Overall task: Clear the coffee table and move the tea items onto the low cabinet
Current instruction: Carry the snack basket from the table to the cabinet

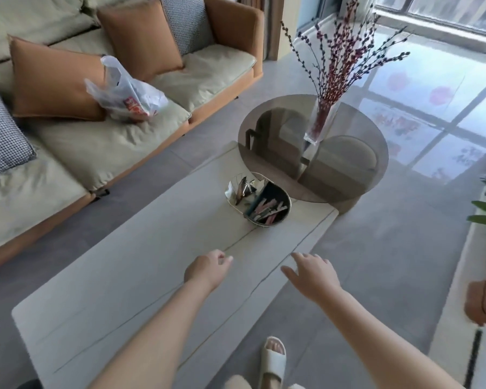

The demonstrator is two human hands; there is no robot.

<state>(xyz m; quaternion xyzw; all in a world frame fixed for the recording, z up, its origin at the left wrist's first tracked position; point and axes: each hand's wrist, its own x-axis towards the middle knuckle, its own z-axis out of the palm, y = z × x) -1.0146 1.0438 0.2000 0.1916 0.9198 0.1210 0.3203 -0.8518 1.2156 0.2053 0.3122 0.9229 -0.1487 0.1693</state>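
Mirrored metal tray (257,199) of packets sits alone on the coffee table (124,276), well ahead of both hands; left hand (208,269) loosely curled, right hand (313,273) spread, each empty, seemingly reaching toward it

A pale rectangular tabletop (141,276) is seen; near its far end a shiny oval tray (257,198) is set, filled with small sachets (267,210) lying jumbled.
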